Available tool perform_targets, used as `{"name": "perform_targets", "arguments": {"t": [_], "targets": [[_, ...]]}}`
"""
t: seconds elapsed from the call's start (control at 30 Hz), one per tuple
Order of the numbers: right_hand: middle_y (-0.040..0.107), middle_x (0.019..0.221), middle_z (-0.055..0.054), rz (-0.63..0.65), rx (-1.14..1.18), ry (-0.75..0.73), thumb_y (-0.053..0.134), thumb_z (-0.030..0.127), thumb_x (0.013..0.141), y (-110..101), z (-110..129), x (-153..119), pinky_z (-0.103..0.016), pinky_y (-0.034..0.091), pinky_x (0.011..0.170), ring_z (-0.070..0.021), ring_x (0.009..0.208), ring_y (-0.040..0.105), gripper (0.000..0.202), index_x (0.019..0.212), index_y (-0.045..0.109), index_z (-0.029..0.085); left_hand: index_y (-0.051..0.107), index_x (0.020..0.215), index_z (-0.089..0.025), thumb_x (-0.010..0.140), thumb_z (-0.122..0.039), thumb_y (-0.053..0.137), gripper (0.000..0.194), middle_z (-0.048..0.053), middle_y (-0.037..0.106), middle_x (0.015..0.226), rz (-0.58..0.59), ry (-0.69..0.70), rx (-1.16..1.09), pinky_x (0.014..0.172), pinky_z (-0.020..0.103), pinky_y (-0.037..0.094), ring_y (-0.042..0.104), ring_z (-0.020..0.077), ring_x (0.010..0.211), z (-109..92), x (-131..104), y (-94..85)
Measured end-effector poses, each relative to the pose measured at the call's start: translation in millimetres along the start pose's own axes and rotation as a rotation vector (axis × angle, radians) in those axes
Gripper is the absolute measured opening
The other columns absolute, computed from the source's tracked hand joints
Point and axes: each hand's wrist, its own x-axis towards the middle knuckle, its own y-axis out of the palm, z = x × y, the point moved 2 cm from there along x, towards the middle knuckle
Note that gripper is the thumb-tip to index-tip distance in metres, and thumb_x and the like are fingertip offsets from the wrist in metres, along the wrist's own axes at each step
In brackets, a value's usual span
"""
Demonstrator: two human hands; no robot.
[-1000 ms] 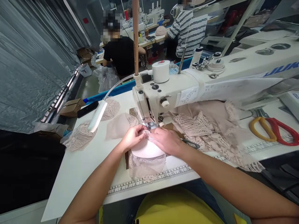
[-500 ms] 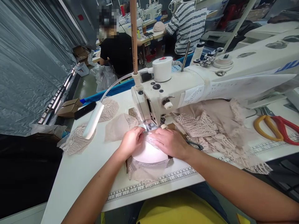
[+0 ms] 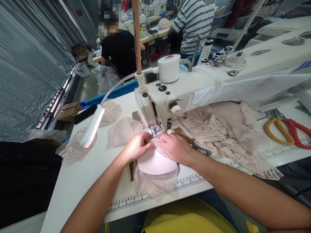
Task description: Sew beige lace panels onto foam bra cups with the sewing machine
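Pinching the lace-edged white piece between thumb and fingers of the left hand, laying the right hand across its far part (grip there pinching or only pressing, cannot tell), near the sewing machine's needle end, on the pale surface.

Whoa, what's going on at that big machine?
Someone sits at a sewing machine. Their left hand and right hand are on a white piece with lace, close in front of the presser foot. A lace heap lies to the right, with scissors beyond it.
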Motion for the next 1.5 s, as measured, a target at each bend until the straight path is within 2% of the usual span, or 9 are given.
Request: {"name": "perform_targets", "arguments": {"t": [0.13, 0.23, 0.33, 0.53, 0.7, 0.83, 0.97, 1.17, 1.5], "targets": [[0.055, 0.079, -0.003, -0.022, 0.013, -0.041, 0.047, 0.018, 0.091, 1.6, -0.2, -1.4, -0.028, 0.029, 0.062, -0.0147, 0.072, 0.044, 0.021, 0.090, 0.068, 0.020, 0.058, 0.083, -0.015, 0.075, -0.030, 0.059, 0.017, -0.005, 0.048, 0.058, 0.133, -0.112, -0.157, 0.047, 0.020, 0.030, 0.041, 0.0089, 0.050, 5.2, 6.9, 1.3], [0.055, 0.078, -0.003, 0.008, 0.005, -0.032, 0.049, 0.018, 0.090, 0.2, 0.4, -0.4, -0.028, 0.028, 0.061, -0.0141, 0.071, 0.043, 0.019, 0.083, 0.066, 0.018, 0.052, 0.074, -0.016, 0.075, -0.028, 0.058, 0.014, -0.005, 0.046, 0.061, 0.151, -0.046, -0.238, 0.049, 0.019, 0.031, 0.040, 0.0077, 0.053, 7.9, 9.0, 3.4], [0.055, 0.078, -0.003, 0.021, -0.001, -0.016, 0.050, 0.019, 0.090, -0.3, 1.0, 0.7, -0.029, 0.027, 0.061, -0.0140, 0.071, 0.044, 0.017, 0.082, 0.065, 0.018, 0.045, 0.072, -0.018, 0.076, -0.023, 0.055, 0.012, -0.005, 0.046, 0.063, 0.074, 0.056, -0.242, 0.053, 0.019, 0.035, 0.043, 0.0079, 0.056, 8.4, 11.2, 4.4], [0.055, 0.078, -0.003, 0.011, -0.032, 0.052, 0.046, 0.020, 0.092, 3.8, -0.1, 1.1, -0.030, 0.027, 0.061, -0.0137, 0.067, 0.043, 0.022, 0.090, 0.068, 0.021, 0.041, 0.062, -0.019, 0.070, -0.009, 0.047, 0.014, -0.004, 0.044, 0.059, -0.239, 0.098, 0.136, 0.053, 0.020, 0.033, 0.042, 0.0103, 0.057, 9.6, 15.8, -2.0], [0.058, 0.081, -0.004, 0.050, -0.031, 0.089, 0.047, 0.020, 0.091, 2.4, 0.8, 2.5, -0.030, 0.028, 0.061, -0.0145, 0.070, 0.046, 0.021, 0.089, 0.069, 0.020, 0.055, 0.081, -0.018, 0.080, -0.012, 0.045, 0.012, 0.002, 0.055, 0.078, -0.345, 0.169, 0.293, 0.060, 0.025, 0.042, 0.051, 0.0150, 0.068, -5.5, -3.9, -4.2], [0.060, 0.085, -0.005, 0.075, -0.037, 0.088, 0.047, 0.020, 0.091, -0.4, 0.4, 2.6, -0.031, 0.028, 0.061, -0.0152, 0.072, 0.048, 0.021, 0.088, 0.068, 0.018, 0.060, 0.105, -0.014, 0.091, -0.020, 0.041, 0.024, 0.011, 0.065, 0.102, -0.229, 0.378, 0.478, 0.078, 0.034, 0.052, 0.061, 0.0210, 0.091, -19.8, -21.3, 12.2], [0.059, 0.080, -0.004, 0.080, -0.031, 0.084, 0.046, 0.023, 0.093, -3.7, -1.4, 2.9, -0.030, 0.027, 0.060, -0.0147, 0.069, 0.046, 0.023, 0.097, 0.068, 0.020, 0.058, 0.116, -0.007, 0.093, -0.023, 0.040, 0.034, 0.018, 0.060, 0.125, -0.218, 0.412, 0.647, 0.097, 0.044, 0.049, 0.055, 0.0279, 0.115, -15.1, -23.4, 26.3], [0.059, 0.079, -0.004, 0.093, -0.051, 0.130, 0.046, 0.021, 0.091, -4.5, -3.1, 5.5, -0.030, 0.027, 0.059, -0.0153, 0.070, 0.048, 0.020, 0.093, 0.066, 0.019, 0.057, 0.122, -0.001, 0.093, -0.026, 0.041, 0.041, 0.019, 0.058, 0.128, -0.221, 0.446, 0.696, 0.102, 0.042, 0.047, 0.054, 0.0289, 0.118, -6.8, -16.2, 21.6], [0.061, 0.078, -0.005, 0.117, -0.021, 0.204, 0.046, 0.019, 0.089, -7.2, -4.5, 9.6, -0.029, 0.028, 0.059, -0.0166, 0.074, 0.051, 0.021, 0.095, 0.066, 0.020, 0.054, 0.127, -0.004, 0.091, -0.027, 0.042, 0.045, 0.018, 0.055, 0.132, -0.122, 0.509, 0.713, 0.101, 0.046, 0.045, 0.054, 0.0294, 0.117, 3.9, -1.9, 5.8]]}}
